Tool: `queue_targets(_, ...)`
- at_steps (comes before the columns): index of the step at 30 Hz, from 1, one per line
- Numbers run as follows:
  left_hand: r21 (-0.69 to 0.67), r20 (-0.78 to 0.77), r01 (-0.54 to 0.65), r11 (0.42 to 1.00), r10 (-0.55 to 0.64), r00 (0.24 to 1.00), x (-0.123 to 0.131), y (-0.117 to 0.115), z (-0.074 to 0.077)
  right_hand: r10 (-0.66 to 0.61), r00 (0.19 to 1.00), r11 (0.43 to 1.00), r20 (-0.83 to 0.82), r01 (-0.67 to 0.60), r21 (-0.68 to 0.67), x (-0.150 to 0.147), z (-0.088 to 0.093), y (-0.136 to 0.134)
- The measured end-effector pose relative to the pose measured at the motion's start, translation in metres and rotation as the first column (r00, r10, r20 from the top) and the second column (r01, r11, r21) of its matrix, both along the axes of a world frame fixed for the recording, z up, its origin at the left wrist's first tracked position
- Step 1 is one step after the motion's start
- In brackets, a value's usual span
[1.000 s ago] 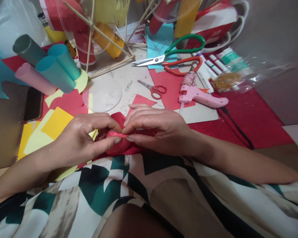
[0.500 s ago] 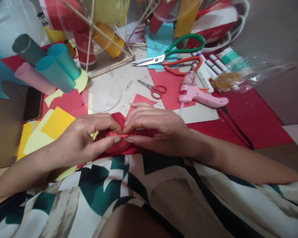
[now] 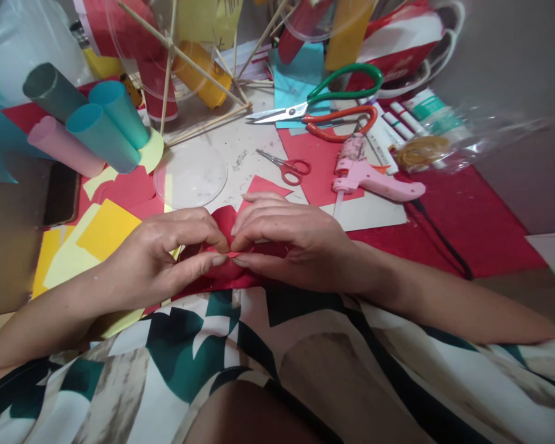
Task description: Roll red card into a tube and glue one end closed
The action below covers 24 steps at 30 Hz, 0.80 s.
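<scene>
Small, creased, red paper-like piece [image 3: 234,253] is sitting between the left hand [image 3: 164,248] and the right hand [image 3: 300,239], at the near side of the white-topped bench [image 3: 254,140]; both grips are pinching it narrowly. Pressing evenly, fingertips close together, is probably suiting it best.

Seen from a camera worn on the person's own head, the view faces forward and steeply down, with the wearer's patterned clothing [image 3: 254,345] filling the foreground. The left hand [image 3: 171,246] and right hand [image 3: 296,240] appear at close range near mid-frame. Beyond them the work surface [image 3: 240,137] stretches away toward the top edge, a grey backdrop [image 3: 513,61] showing at upper right.
</scene>
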<state>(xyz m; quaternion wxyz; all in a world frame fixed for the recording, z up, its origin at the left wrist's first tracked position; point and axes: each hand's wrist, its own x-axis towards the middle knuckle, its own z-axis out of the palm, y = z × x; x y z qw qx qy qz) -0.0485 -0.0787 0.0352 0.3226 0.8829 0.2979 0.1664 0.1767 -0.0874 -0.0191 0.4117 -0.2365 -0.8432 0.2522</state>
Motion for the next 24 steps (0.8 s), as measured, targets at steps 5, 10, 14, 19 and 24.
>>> queue_targets(5,0.028,-0.001,0.021,0.999,-0.021,1.0,0.0035,-0.0015,0.0022,0.012,1.0,1.0,0.026,-0.012,-0.001,0.0012,0.0015,-0.0008)
queue_targets(10,0.053,-0.005,0.061,0.997,-0.061,0.998,0.0034,-0.0006,0.0022,0.029,0.999,0.999,0.045,-0.03,0.024,0.0031,0.0022,-0.0021)
queue_targets(14,0.093,0.013,0.036,0.995,-0.038,0.999,-0.0001,0.0026,0.0001,0.021,0.999,0.999,0.046,-0.022,0.037,0.0046,0.0032,-0.0018)
queue_targets(19,0.122,0.023,0.024,0.992,-0.027,0.999,-0.0002,0.0044,0.0021,-0.02,0.998,0.999,0.057,0.017,0.048,0.0052,0.0035,0.0)
queue_targets(24,0.087,0.05,0.042,0.995,-0.046,0.998,-0.0009,0.0043,0.0034,-0.007,1.0,0.996,0.008,0.006,0.089,0.0062,0.0014,0.0033)
